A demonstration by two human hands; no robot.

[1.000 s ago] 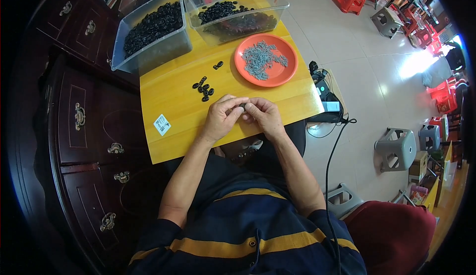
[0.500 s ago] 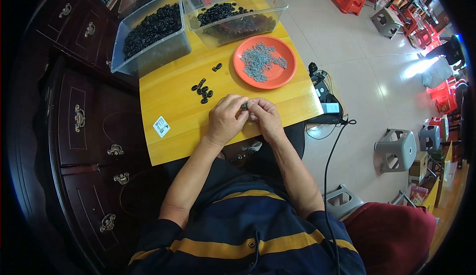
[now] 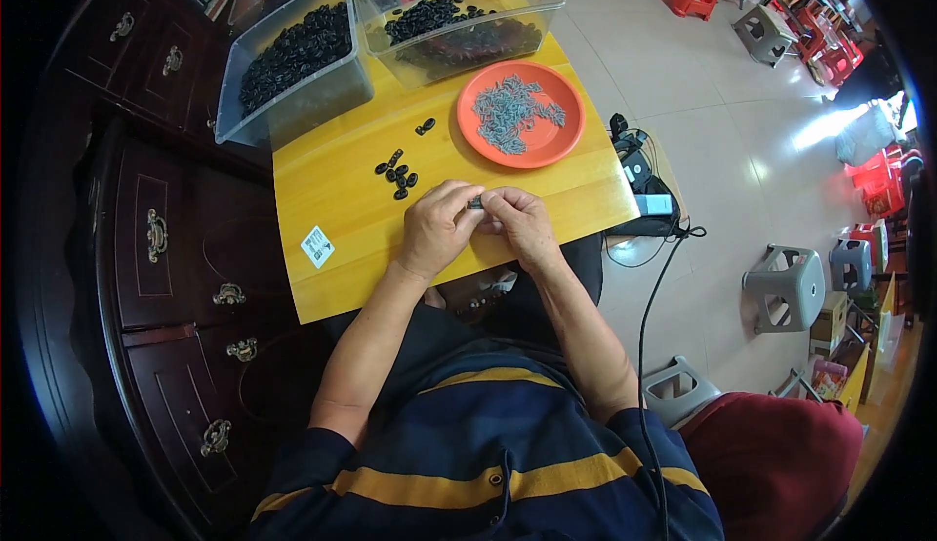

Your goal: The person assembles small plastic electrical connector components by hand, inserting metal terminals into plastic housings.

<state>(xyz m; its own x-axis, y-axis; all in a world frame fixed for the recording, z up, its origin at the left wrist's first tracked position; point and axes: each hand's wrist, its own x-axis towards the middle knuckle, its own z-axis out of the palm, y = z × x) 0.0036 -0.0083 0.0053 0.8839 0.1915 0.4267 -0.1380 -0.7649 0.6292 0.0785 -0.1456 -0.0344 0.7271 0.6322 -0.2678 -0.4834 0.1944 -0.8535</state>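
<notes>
Over the near edge of the yellow table [image 3: 361, 268], my two hands meet fingertip to fingertip. Between them is a small black oval part [image 3: 475, 202], much of it covered by fingers. My left hand [image 3: 439, 229] is closed on it from the left. Pinching its other side is my right hand [image 3: 520, 224]. Several black oval parts [image 3: 401, 179] lie loose beyond my left hand, with a couple more [image 3: 426, 126] farther off. An orange-red plate [image 3: 553, 151] beyond my right hand holds a heap of small grey pin-like pieces [image 3: 508, 112].
Two clear plastic bins [image 3: 327, 92] [image 3: 468, 63] with black parts stand at the table's far side. A white label [image 3: 317, 246] is stuck on the table. Dark drawers [image 3: 156, 239] flank the left. A black cable [image 3: 641, 365] hangs at right; stools [image 3: 786, 287] stand on the floor.
My hands stay together and have shifted very slightly away from me. The black part shows a little more between my fingers. The loose parts and plate lie as before.
</notes>
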